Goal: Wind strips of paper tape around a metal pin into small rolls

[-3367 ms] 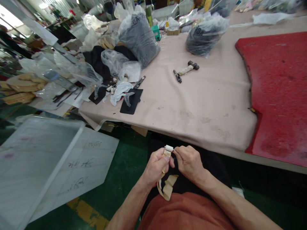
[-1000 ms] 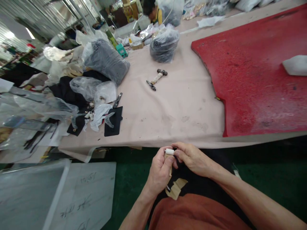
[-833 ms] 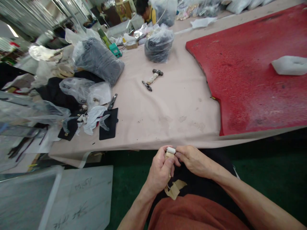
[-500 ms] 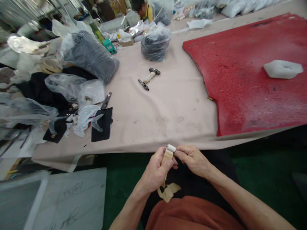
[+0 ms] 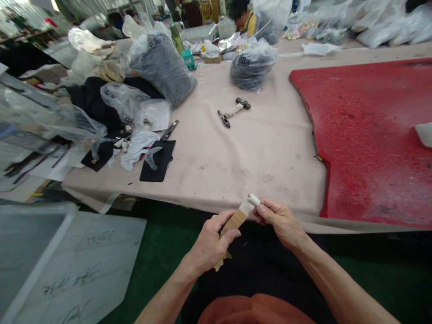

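My left hand [image 5: 218, 238] holds a flat tan strip [image 5: 234, 221] with its thumb and fingers, and a short loose end shows below the palm. A pale white band leads from the strip's upper end to a small white roll [image 5: 254, 200]. Thumb and fingers of my right hand [image 5: 275, 218] pinch the right end of this roll. Both hands are at the front edge of the table [image 5: 202, 180]. What exactly the strip and roll are, I cannot make out.
A hammer [image 5: 238, 107] and a dark metal tool [image 5: 223, 119] lie mid-table. A red sheet [image 5: 364, 135] covers the right side. Plastic bags [image 5: 162, 67], a black panel [image 5: 158, 162] and a cutter [image 5: 169, 130] are at left. Beyond works another person [image 5: 245, 20].
The white roll has moved up and right from the tan strip, with a white band now showing between them. My hands are farther apart. The view has turned left.
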Tool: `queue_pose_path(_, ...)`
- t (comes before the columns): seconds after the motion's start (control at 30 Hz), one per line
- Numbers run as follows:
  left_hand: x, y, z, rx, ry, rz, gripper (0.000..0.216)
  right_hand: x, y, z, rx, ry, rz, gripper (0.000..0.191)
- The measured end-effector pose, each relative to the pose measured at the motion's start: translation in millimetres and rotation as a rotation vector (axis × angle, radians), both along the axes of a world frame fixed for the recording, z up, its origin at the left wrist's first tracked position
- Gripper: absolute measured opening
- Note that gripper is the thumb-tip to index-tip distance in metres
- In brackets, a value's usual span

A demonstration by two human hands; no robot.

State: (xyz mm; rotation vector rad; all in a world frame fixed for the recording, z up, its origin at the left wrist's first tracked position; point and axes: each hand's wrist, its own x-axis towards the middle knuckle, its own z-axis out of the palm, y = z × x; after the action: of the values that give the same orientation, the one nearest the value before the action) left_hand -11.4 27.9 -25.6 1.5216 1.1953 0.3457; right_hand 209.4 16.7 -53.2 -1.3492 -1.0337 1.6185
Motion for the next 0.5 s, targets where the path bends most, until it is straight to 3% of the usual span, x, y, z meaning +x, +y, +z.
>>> queue_pose_path(0.1,0.2,0.2,-1.7,0.057,0.053,-0.025,0.078,-1.4,3.4,1.9,0.032,-0.002,0.016,0.044)
queue_pose_path(0.17,-0.5,3.0,-0.9,0.062,0.08,-0.123,0.117,-1.3,4.4,2.9,0.039,-0.013,0.004,0.043)
queue_pose_path(0.23,-2.0,7.8,1.7,0.047,0.087,-0.24,0.142,0.5,4.8,3.2,0.04,-0.022,0.002,0.043)
queue_pose_path(0.33,-3.3,17.2,7.5,-0.002,-0.018,-0.299,0.132,6.1,5.1,2.4,0.06,-0.05,0.035,0.042)
queue_pose_path(0.5,6.5,31.6,13.8,-0.044,-0.2,-0.081,0.084,12.7,6.3,4.8,0.118,-0.141,0.127,0.038)
